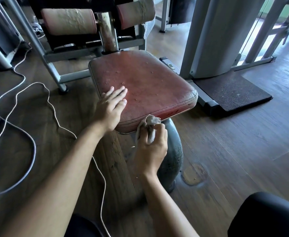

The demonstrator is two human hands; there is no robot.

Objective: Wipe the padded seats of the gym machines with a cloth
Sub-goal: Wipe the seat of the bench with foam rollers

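Left hand (110, 108) flat on seat (145, 84)

Dim daylight, soft wide-angle edges

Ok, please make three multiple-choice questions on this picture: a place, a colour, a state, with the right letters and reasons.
1. Where at the seat is the cloth?
A. Spread over its middle.
B. At its near edge, in the right hand.
C. Hanging from its far edge.

2. What colour is the seat?
A. Blue.
B. Red.
C. Green.

3. How is the left hand?
A. Flat on the seat, fingers straight.
B. A closed fist.
C. Pinching the cloth.

1 B: the right hand grips it at the near edge.
2 B: its cover is red.
3 A: fingers lie straight on the seat.
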